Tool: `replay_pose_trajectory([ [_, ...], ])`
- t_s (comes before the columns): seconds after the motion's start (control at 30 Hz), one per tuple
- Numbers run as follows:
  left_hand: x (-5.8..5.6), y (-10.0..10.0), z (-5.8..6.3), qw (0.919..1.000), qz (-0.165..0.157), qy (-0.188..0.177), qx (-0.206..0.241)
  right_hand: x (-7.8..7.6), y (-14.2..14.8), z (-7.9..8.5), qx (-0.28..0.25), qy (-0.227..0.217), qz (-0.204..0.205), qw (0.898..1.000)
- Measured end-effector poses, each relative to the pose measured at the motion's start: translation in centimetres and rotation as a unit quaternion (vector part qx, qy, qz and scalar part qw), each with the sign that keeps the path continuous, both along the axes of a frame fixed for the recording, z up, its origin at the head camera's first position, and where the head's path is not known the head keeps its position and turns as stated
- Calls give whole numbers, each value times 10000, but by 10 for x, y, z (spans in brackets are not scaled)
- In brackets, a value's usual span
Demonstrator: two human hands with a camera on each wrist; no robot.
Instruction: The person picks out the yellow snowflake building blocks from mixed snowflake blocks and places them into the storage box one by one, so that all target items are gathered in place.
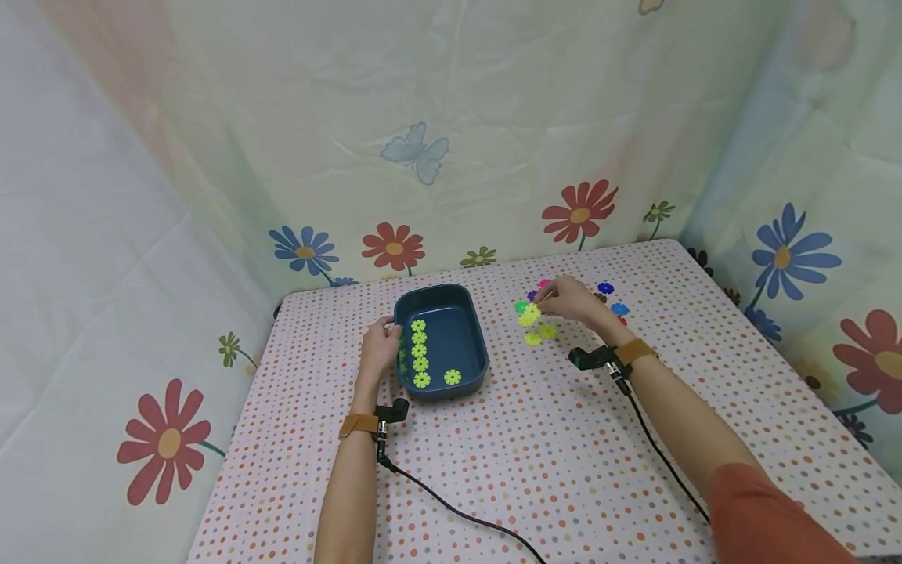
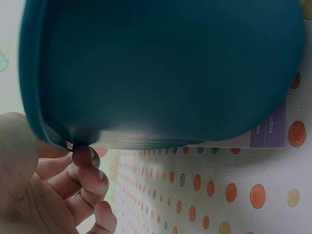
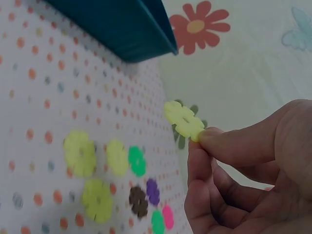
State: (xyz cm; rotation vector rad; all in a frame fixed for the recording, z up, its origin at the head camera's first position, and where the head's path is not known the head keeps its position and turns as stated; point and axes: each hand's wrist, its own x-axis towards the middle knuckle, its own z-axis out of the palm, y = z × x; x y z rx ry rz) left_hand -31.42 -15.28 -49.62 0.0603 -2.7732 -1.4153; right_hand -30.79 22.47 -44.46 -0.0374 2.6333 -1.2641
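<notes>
One yellow flower disc (image 3: pixel 184 119), right of frame centre, is pinched by the right hand (image 1: pixel 569 299); the left hand (image 1: pixel 380 343) grips the blue tray (image 1: pixel 454 333) below centre. A light pinch and steady tray should help.

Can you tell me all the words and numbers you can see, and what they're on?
"topic": sideways on the purple strip showing past the edge of the blue box.
"tit": beside it on the same strip; the box hides the rest, so I can't tell the whole word.
No other words or numbers can be read, and I see none on the flower pieces.
</notes>
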Motion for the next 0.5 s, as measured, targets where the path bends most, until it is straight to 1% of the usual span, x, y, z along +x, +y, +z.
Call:
replay_pose_trajectory([
  [0.27, -1, -1, 0, 10000, -1, 2, 37, -12, -40, 12, -277, 3, 204, 9994],
  [0.5, -1, 0, -1, 10000, -6, 41, 27, -23, -77, 15, -343, 143, 459, 9983],
])
